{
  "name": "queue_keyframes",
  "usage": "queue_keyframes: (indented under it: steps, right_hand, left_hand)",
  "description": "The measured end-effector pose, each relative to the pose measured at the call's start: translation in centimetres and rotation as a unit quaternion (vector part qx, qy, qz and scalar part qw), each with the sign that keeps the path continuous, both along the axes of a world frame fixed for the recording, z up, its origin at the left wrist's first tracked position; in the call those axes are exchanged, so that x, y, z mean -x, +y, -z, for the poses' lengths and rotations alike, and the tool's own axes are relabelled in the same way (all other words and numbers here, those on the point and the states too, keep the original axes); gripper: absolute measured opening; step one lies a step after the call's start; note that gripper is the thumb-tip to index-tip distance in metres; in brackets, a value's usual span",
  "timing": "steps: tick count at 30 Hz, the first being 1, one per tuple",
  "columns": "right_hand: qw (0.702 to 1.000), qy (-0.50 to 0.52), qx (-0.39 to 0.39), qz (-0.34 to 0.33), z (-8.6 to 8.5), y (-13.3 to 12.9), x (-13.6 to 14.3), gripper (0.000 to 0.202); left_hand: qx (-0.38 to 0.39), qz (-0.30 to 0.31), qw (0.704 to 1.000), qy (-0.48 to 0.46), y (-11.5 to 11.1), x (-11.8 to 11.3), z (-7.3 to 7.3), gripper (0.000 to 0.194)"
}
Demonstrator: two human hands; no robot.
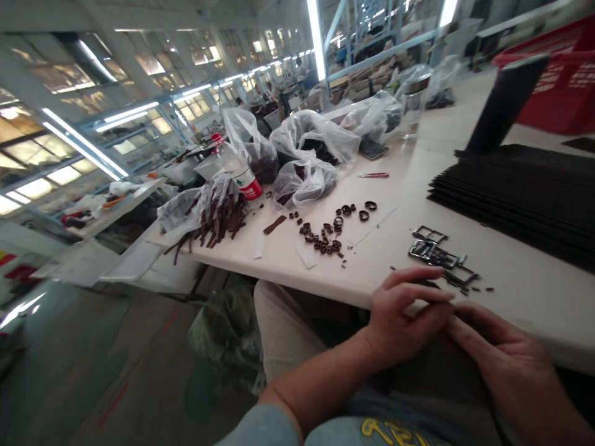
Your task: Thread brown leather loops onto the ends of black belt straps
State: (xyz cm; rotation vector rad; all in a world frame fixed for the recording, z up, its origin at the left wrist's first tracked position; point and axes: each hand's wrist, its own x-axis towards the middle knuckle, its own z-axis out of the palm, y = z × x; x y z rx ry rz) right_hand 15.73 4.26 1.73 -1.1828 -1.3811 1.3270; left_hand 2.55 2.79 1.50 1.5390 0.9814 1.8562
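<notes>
My left hand and my right hand meet at the table's near edge, fingers bent around a dark flat piece of material. That piece hangs from the hands over my lap, and its upper end is mostly covered by fingers. Just beyond them lie several metal buckles in a small heap. A few tiny dark bits are scattered beside these. Farther left on the white table sits a cluster of small dark brown loops.
Black sheets are stacked at the right, before a red crate. Toward the back stand clear plastic bags, a red-labelled bottle and a glass jar. Dark strips overhang the left edge. A thin red tool lies mid-table.
</notes>
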Motion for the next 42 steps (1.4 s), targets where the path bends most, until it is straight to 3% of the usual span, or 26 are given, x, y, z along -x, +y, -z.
queue_keyframes:
  steps: [3,7,10,13,18,22,28,35,42]
  right_hand:
    - [0.996,-0.051,-0.068,-0.008,0.7,0.0,-0.2,0.021]
    - [0.961,-0.176,-0.211,0.012,1.3,-0.5,-0.7,0.014]
    - [0.923,-0.234,-0.306,0.002,1.4,-0.4,-0.9,0.012]
    - [0.897,-0.263,-0.353,-0.043,1.0,-0.2,-0.9,0.010]
    - [0.896,-0.269,-0.334,-0.119,0.0,-0.1,-0.7,0.012]
    - [0.905,-0.281,-0.288,-0.134,0.4,0.0,-0.8,0.017]
    - [0.927,-0.242,-0.251,-0.139,0.8,-0.3,-1.0,0.048]
    - [0.927,-0.249,-0.246,-0.130,0.1,-0.4,-1.2,0.023]
    - [0.939,-0.230,-0.233,-0.107,1.2,-0.9,-2.8,0.030]
  left_hand:
    - [0.059,0.052,0.993,-0.086,-0.6,-0.2,0.0,0.022]
    - [0.152,0.074,0.950,-0.262,-0.9,-0.1,0.3,0.067]
    - [0.224,0.109,0.926,-0.283,-1.1,1.1,0.2,0.060]
    - [0.270,0.113,0.922,-0.253,-1.8,2.8,-0.2,0.056]
    - [0.321,0.164,0.906,-0.224,-2.7,5.0,-0.7,0.049]
    - [0.339,0.151,0.906,-0.205,-2.7,5.3,-0.2,0.043]
    - [0.356,0.142,0.904,-0.189,-2.7,4.4,0.5,0.044]
    - [0.367,0.121,0.908,-0.160,-2.5,4.2,-0.2,0.043]
    - [0.383,0.126,0.903,-0.148,-2.3,4.3,-0.4,0.043]
